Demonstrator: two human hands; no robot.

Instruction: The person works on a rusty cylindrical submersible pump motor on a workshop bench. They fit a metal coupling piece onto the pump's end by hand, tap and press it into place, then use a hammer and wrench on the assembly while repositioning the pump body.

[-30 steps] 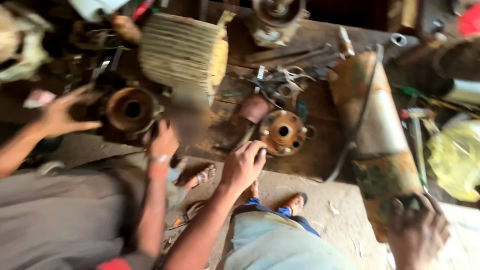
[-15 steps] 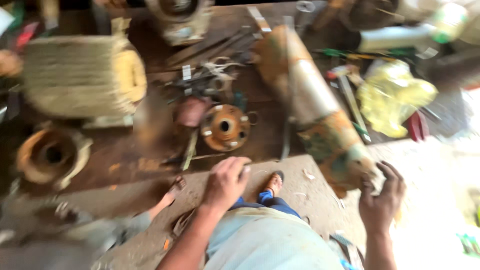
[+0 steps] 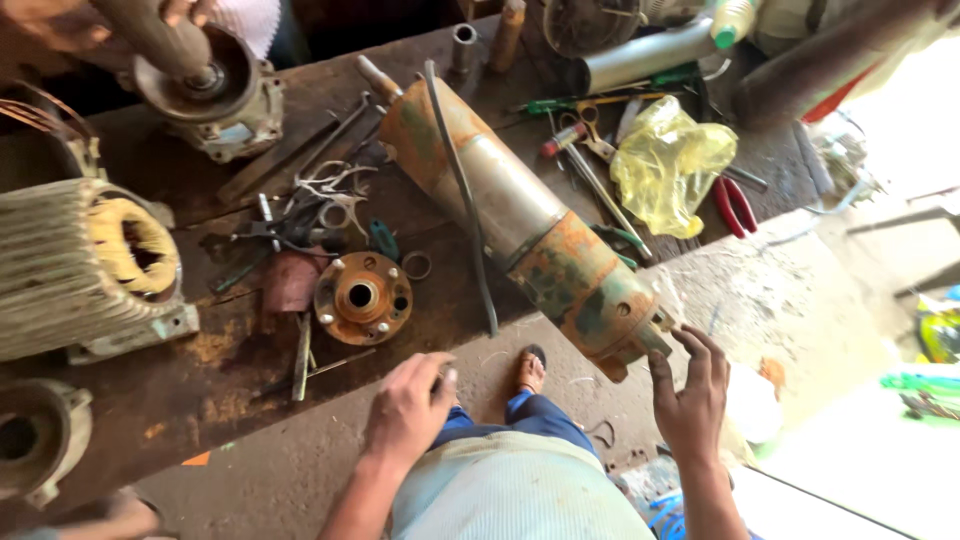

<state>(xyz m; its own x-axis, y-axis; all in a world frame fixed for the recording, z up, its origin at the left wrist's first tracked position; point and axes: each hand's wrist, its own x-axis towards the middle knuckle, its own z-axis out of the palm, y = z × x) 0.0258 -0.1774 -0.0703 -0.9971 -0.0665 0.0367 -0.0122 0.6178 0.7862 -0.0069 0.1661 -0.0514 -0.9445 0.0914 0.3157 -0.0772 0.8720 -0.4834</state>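
Seen from the head camera, the long rusty pump body (image 3: 520, 220) lies slanted across the middle of the frame on the dark bench (image 3: 180, 395), its narrow end toward the upper left and its green, rust-patched lower end overhanging the bench edge at centre right. The right hand (image 3: 692, 395) is at that lower end, fingers spread and open, with the fingertips just at or touching the end cap; its grip holds nothing closed. The left hand (image 3: 410, 405) rests at the bench edge in the lower middle of the frame, fingers loosely curled downward on the surface; whether it has anything under it I cannot tell. A thin dark cable (image 3: 462, 190) runs along the top of the pump body and down onto the bench. Just above the left hand lies a round rusty flange (image 3: 362, 297) with bolt holes, near a small ring (image 3: 416, 265) and a rust-red cup (image 3: 290, 282). At the left edge sits a ribbed motor housing (image 3: 60, 270) showing yellowish windings. In the upper left another person's hand (image 3: 185, 10) is on a thick shaft standing in a round grey casing (image 3: 225, 100). Loose tools lie scattered above the flange. To the upper right of the pump body are a crumpled yellow plastic bag (image 3: 670, 165) and red-handled pliers (image 3: 735, 205). A sandalled foot (image 3: 528, 370) shows on the concrete floor between the hands.
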